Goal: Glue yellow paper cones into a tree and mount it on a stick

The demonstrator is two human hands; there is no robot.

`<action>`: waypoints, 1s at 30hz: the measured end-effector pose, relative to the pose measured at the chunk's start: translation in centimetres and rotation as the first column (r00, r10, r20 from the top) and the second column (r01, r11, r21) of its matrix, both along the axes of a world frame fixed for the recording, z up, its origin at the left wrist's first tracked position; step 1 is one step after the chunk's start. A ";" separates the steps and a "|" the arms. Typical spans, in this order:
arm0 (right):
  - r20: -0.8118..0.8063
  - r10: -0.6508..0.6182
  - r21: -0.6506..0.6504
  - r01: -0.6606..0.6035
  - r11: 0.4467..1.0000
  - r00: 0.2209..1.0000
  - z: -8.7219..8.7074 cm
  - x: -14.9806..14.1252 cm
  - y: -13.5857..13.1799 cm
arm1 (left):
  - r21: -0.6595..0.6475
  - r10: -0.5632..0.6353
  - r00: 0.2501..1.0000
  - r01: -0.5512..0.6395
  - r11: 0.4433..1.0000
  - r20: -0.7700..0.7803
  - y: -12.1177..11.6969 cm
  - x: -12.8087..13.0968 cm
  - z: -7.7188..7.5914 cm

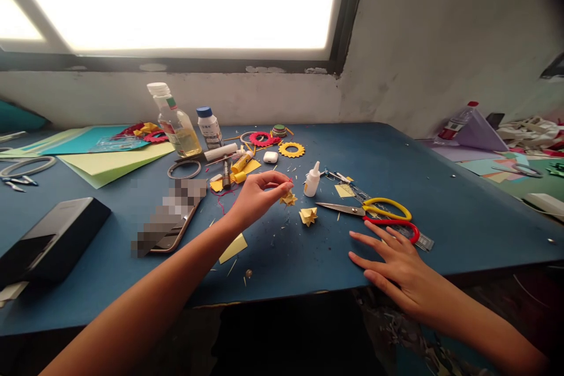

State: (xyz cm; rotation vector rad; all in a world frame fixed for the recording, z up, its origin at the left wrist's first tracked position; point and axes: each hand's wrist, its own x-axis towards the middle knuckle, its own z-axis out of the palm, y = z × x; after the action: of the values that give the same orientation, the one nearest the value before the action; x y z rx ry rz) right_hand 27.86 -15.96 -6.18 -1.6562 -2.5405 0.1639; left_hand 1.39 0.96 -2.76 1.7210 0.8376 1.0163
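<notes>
1. Behind, a rough, patchy grey plaster wall [440, 47].
2. Within, a broad, glaring-white window [198, 0] with a dark-grey frame [352, 12].
3. Below, a matte blue counter [352, 158] with a rounded far corner.
4. Beneath the front edge, deep shadow.

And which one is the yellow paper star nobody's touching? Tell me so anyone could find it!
On the blue table, find the scissors with one yellow and one red handle, near the right hand. By their tip, in front of the small white nozzle bottle, sits the spiky pale-yellow paper star. Its lookalike star is just under the left hand; this one stands apart.
</notes>
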 end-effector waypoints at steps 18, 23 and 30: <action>-0.259 0.073 0.033 -0.067 0.997 0.963 2.5 -4.2 9.8 | -0.049 0.031 0.999 -0.032 0.998 -0.018 0.4 -0.3 -0.2; -0.284 0.104 0.026 -0.101 0.995 0.953 2.2 -5.2 10.9 | -0.046 0.011 0.999 -0.013 0.999 -0.046 0.3 -0.3 0.0; -0.400 0.048 0.041 -0.034 0.999 0.915 1.8 -5.5 11.2 | -0.046 -0.005 0.998 0.002 0.999 -0.065 0.0 -0.3 0.1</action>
State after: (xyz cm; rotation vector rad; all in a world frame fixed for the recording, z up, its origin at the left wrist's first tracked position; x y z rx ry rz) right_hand 22.35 -4.80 -4.43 -1.3848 -2.2527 0.4172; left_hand 1.08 1.01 -2.62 1.7234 0.8931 0.9359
